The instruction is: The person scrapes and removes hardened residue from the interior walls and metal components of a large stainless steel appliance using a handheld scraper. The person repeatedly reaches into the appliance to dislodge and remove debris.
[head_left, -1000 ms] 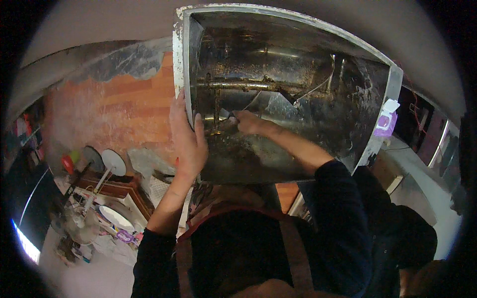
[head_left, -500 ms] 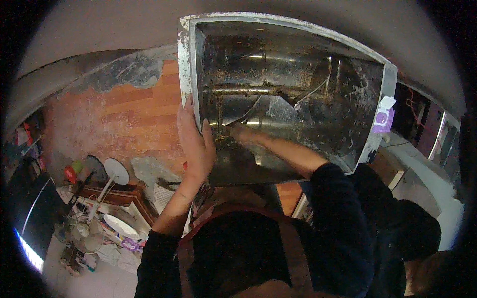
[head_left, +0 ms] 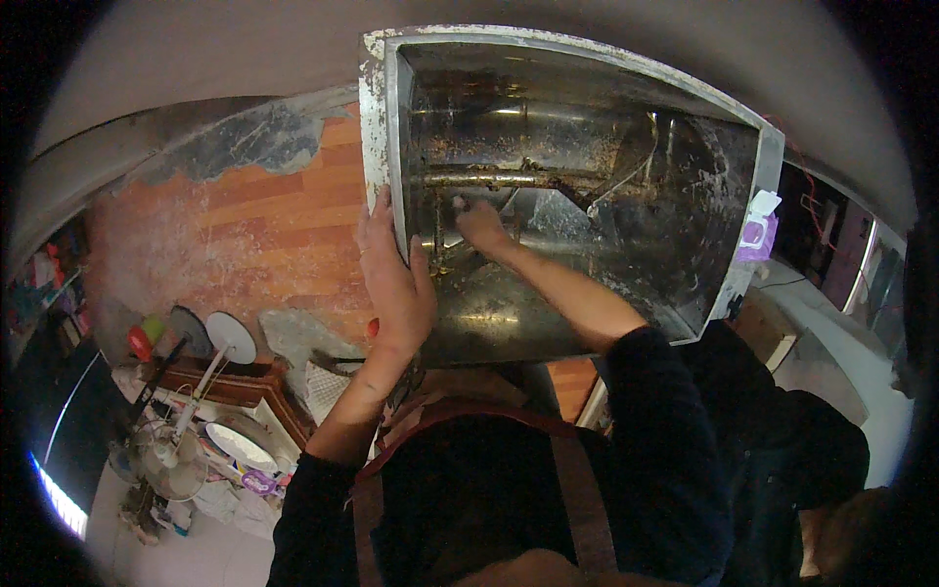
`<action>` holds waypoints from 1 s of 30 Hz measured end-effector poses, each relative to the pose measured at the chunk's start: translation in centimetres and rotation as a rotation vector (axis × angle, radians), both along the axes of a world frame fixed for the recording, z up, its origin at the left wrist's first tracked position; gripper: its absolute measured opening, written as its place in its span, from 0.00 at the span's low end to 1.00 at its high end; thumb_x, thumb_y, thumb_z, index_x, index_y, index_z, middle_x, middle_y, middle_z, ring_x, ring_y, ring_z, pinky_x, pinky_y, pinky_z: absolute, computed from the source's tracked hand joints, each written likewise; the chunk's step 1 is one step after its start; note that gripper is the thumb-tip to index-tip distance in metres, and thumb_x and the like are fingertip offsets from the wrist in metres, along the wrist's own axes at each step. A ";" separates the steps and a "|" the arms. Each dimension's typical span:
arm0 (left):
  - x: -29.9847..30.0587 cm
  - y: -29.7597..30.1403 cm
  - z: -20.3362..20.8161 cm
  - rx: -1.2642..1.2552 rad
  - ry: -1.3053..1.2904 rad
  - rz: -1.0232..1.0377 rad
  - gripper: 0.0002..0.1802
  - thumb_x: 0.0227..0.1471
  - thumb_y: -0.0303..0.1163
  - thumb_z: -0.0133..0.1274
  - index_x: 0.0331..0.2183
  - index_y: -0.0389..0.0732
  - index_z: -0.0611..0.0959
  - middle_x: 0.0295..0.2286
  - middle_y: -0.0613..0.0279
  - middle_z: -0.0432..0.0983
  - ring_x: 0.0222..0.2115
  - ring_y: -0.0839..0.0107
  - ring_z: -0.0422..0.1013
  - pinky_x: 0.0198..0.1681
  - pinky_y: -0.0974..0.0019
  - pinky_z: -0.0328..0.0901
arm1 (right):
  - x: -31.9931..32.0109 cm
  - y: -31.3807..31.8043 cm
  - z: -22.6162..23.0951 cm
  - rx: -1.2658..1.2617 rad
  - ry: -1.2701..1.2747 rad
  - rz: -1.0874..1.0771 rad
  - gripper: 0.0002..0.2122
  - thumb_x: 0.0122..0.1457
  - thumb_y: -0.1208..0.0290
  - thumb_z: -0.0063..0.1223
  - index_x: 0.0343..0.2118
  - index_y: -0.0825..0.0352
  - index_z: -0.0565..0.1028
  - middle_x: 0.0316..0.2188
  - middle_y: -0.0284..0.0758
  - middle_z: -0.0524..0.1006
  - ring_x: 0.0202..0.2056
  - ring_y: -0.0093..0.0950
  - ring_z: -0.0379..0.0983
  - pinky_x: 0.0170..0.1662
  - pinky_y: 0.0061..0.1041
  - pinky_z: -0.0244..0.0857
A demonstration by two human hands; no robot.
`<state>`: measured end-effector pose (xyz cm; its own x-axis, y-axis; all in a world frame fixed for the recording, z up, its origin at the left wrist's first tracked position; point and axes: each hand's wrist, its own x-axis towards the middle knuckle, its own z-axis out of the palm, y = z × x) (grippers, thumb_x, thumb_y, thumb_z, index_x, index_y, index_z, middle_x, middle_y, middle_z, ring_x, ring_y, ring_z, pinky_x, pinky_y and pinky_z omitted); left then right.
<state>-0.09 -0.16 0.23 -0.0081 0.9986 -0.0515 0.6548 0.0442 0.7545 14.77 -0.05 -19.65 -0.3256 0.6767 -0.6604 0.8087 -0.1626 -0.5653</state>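
Note:
A large metal mixing trough (head_left: pixel 375 117) with worn white paint on its rim takes up the upper middle. Across its dirty inside runs a horizontal shaft (head_left: pixel 489 180) with blade-like arms (head_left: pixel 559 210), crusted with brown residue. My left hand (head_left: pixel 399 293) grips the trough's left rim, its fingers along the outer side and its thumb over the inner edge. Inside, my right hand (head_left: pixel 481 227) is closed in a fist just below the shaft, near the left wall. Whatever it holds, if anything, is too small to make out.
A purple-and-white wipes pack (head_left: pixel 756 237) sits on the trough's right rim. Left of the trough is worn wood-patterned floor (head_left: pixel 245 225). An electric fan (head_left: pixel 174 455) and clutter stand at lower left. A person in dark clothes (head_left: pixel 802 440) is close on the right.
My right hand has moved up inside the trough, toward the shaft. My left hand has kept its place on the rim; the whole view has shifted slightly.

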 end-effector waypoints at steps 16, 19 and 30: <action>0.4 -0.3 -0.8 -0.001 0.010 -0.002 0.30 0.59 0.23 0.49 0.62 0.34 0.65 0.66 0.49 0.58 0.67 0.37 0.51 0.67 0.39 0.47 | 8.2 -0.5 2.3 -0.063 -0.161 -0.206 0.20 0.67 0.57 0.51 0.39 0.76 0.79 0.36 0.60 0.79 0.42 0.59 0.76 0.47 0.54 0.68; 0.3 -0.2 -0.6 -0.011 0.009 0.008 0.29 0.59 0.24 0.49 0.61 0.34 0.65 0.66 0.49 0.59 0.67 0.38 0.51 0.67 0.39 0.47 | 8.3 -0.4 3.9 -0.031 -0.182 -0.197 0.18 0.67 0.60 0.48 0.40 0.76 0.79 0.37 0.61 0.78 0.44 0.60 0.74 0.49 0.53 0.69; 0.4 -0.3 -0.4 -0.074 0.006 0.016 0.32 0.58 0.22 0.49 0.63 0.32 0.63 0.66 0.48 0.59 0.66 0.36 0.52 0.67 0.42 0.49 | 5.1 1.2 2.2 0.161 -0.131 0.048 0.07 0.56 0.75 0.54 0.29 0.71 0.81 0.31 0.53 0.80 0.38 0.52 0.79 0.41 0.48 0.73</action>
<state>0.29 -0.50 -0.14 -0.0242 0.9919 -0.1249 0.6579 0.1099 0.7450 19.85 1.18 -17.41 -0.2785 0.7626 -0.5839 0.8814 -0.0386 -0.4708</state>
